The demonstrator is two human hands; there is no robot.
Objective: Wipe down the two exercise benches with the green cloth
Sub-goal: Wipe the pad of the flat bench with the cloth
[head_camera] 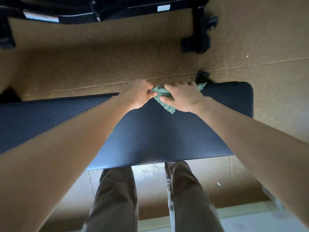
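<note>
Both hands were at the far edge of the near bench [150, 134], on its dark ribbed pad. My left hand [141, 93] had its fingers curled, pinching one bunched end of the green cloth [160, 92]. My right hand [183, 97] lay flat on the cloth just beside the left. Its fingers were spread and reached to the bench's far edge, with the thumb down on the fabric. It gripped nothing, only pressed.

The cloth sat on the pad at the bench's far edge, toward the bench's right end, mostly covered by the right hand. One scalloped corner stuck out on the side nearer me. Another poked out past the fingers toward the bench's right end.

A black foot [203, 76] showed just beyond the bench's far edge. Beyond the bench was the speckled brown floor [100, 61]. Well beyond the bench stood a black metal frame [100, 10] with a small wheel [212, 21]. On the bench's near side were my legs in brown trousers [117, 198], close to the near edge.
</note>
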